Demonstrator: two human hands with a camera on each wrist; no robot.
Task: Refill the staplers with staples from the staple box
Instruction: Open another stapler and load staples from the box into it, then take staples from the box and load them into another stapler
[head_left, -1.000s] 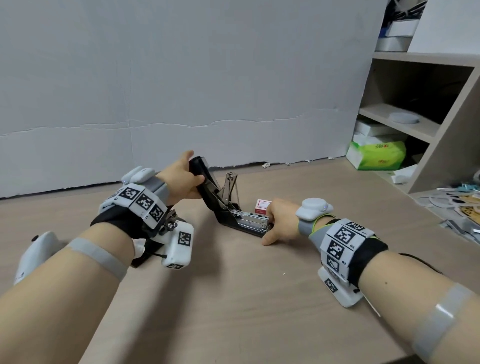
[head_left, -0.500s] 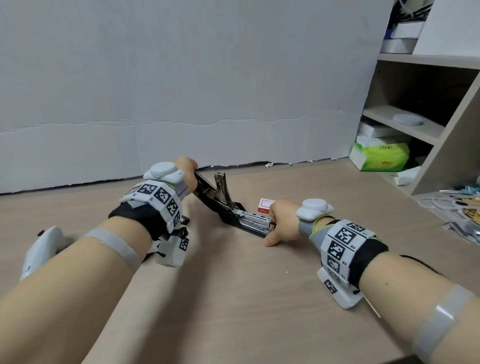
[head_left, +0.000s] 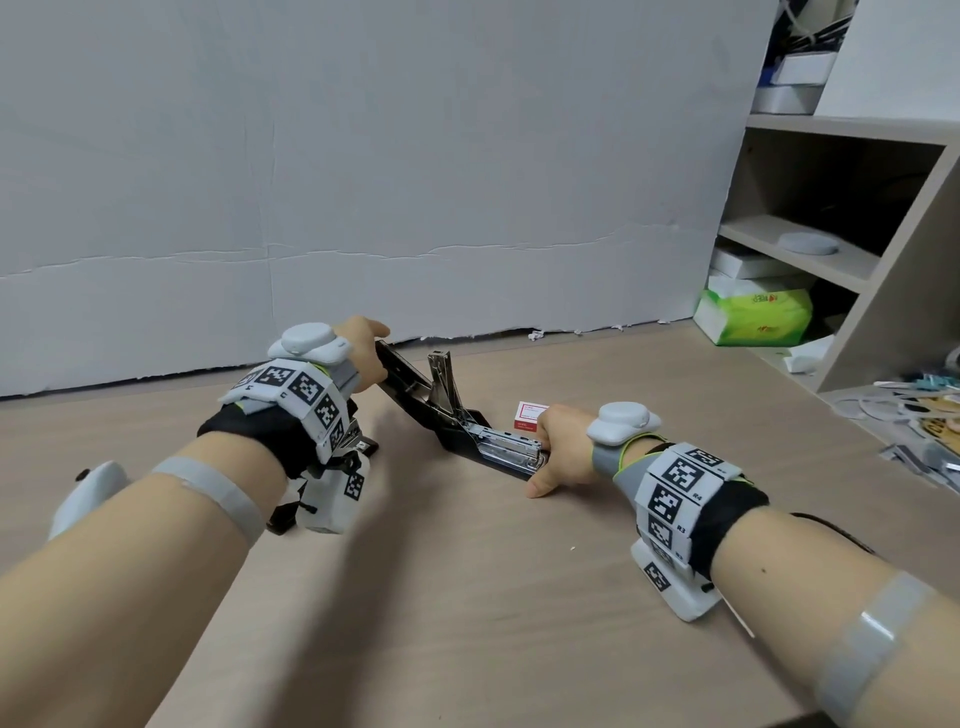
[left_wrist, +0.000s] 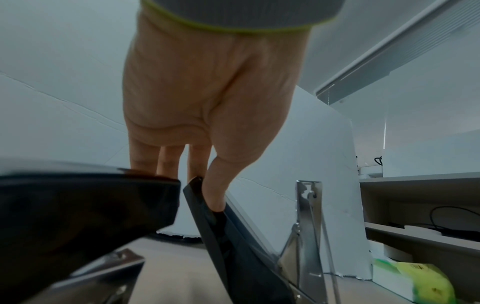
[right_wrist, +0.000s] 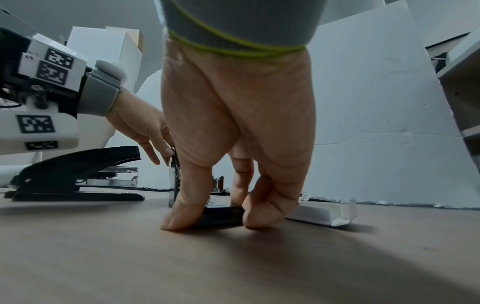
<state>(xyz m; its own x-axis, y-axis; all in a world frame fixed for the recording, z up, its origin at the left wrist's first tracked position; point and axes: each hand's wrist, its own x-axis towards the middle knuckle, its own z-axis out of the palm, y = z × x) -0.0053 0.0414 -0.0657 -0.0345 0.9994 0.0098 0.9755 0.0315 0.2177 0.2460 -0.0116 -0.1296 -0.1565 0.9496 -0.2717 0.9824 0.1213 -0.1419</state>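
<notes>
A black stapler lies open on the wooden desk, its cover (head_left: 402, 375) slanting up to the left, its metal pusher (head_left: 444, 379) standing upright and its magazine (head_left: 511, 449) lying flat. My left hand (head_left: 371, 338) pinches the cover's tip (left_wrist: 207, 226) between thumb and fingers. At the stapler's front end (right_wrist: 221, 214), my right hand (head_left: 545, 457) pinches the base against the desk. The red-and-white staple box (head_left: 530, 415) lies just behind my right hand, with its flap open (right_wrist: 319, 212). A second black stapler (right_wrist: 78, 174) stands closed under my left wrist.
A white foam board wall (head_left: 415, 182) closes the back of the desk. At the right is a shelf unit (head_left: 857, 270) with a green tissue pack (head_left: 753, 317), and flat clutter (head_left: 924, 410) lies in front of it. A white device (head_left: 88, 493) lies at far left.
My left hand has turned palm down and the cover has tilted lower to the left. The right hand has stayed on the stapler's front end.
</notes>
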